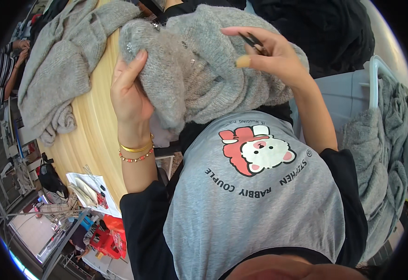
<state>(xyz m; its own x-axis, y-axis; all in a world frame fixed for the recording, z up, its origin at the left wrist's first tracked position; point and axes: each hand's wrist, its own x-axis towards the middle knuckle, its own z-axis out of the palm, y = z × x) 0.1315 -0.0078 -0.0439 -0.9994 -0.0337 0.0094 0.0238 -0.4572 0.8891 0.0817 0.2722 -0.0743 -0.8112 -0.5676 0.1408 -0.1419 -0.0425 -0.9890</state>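
A fuzzy grey knit garment [213,56] lies bunched over my lap, with small shiny beads on it near its left part. My left hand [131,88] grips the garment's left edge, thumb on top and the other fingers partly hidden behind the fabric. Above the right part of the knit is my right hand [276,58], its thumb and index finger spread apart. Small dark thread snips [255,43] are tucked in that hand's curled fingers, their points toward the garment. Whether the snips touch the knit I cannot tell.
Another grey knit [68,56] lies along the wooden table [92,126] at left, with papers [92,191] at its near end. Right of me, grey knits [376,144] hang over a pale plastic bin [337,95]. Black fabric [316,32] is heaped beyond. A person [5,70] sits far left.
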